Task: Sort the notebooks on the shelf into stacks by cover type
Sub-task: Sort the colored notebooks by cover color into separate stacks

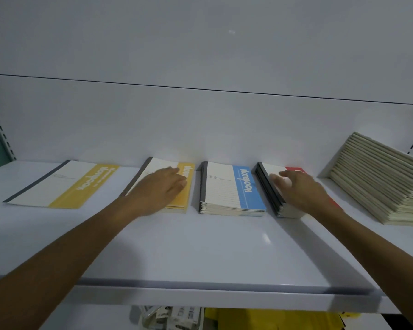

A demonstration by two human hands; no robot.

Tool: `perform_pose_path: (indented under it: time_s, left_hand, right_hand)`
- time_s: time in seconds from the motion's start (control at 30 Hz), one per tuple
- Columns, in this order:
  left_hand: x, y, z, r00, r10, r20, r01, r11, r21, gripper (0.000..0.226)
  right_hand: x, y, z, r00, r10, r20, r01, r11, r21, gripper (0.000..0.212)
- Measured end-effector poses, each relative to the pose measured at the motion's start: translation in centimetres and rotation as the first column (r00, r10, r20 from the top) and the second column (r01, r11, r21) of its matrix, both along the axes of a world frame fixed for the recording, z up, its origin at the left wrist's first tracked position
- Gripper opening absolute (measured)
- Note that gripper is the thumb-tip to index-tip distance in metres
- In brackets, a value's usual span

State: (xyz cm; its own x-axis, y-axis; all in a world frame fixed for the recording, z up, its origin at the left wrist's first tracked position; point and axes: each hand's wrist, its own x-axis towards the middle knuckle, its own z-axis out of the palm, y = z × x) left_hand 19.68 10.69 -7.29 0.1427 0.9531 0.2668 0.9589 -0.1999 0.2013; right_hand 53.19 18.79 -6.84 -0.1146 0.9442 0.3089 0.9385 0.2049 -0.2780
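White metal shelf [200,258], front lip nearest. Both forearms reach over it, away from camera.

Left hand [162,189]: fingers straight, flat on top of yellow-banded notebook stack [188,171]; grips nothing.
Right hand [298,189]: fingers spread, resting on red-banded notebook stack [268,184]; slight blur, no pinch seen.
Blue-banded notebook stack [231,189] between hands, untouched.

Key relation: single yellow-banded notebook [62,184] lies flat, apart, left of yellow stack; long axis skewed near-left to far-right. Left hand nearer. Judged next: move it onto yellow stack.

Beige plain-cover pile [379,182] far right, slumped.
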Motion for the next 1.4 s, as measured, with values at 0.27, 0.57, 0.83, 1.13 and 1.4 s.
perform_pose_path:
  time_s: [0.27, 0.57, 0.83, 1.13, 1.4]
  left_hand:
    - [-0.3, 0.6, -1.8, 0.999, 0.022, -0.047, -0.021, 1.0, 0.016, 0.044]
    - [0.1, 0.8, -1.3, 0.992, 0.043, -0.121, -0.047, 0.998, -0.029, 0.045]
    - [0.4, -0.9, -0.7, 0.985, 0.135, -0.11, -0.121, 0.985, 0.125, 0.041]
    - [-2.8, -8.0, -0.1, 0.951, 0.294, -0.093, -0.269, 0.939, 0.216, 0.034]
    - [-10.7, -14.0, 0.4, 0.868, 0.497, -0.016, -0.474, 0.836, 0.277, 0.029]
  right_hand:
    - [-1.8, -0.8, -2.2, 1.0, -0.009, 0.03, 0.011, 0.998, -0.068, 0.05]
    - [-2.7, -2.1, -1.5, 0.997, -0.07, -0.037, 0.067, 0.994, -0.092, 0.046]
    - [-3.5, -5.1, 0.5, 0.957, 0.05, -0.286, 0.008, 0.98, 0.199, 0.036]
    - [-13.1, -9.0, -0.2, 0.855, 0.479, -0.202, -0.425, 0.867, 0.26, 0.027]
    - [-24.2, -13.1, -0.3, 0.68, 0.721, -0.135, -0.682, 0.689, 0.245, 0.024]
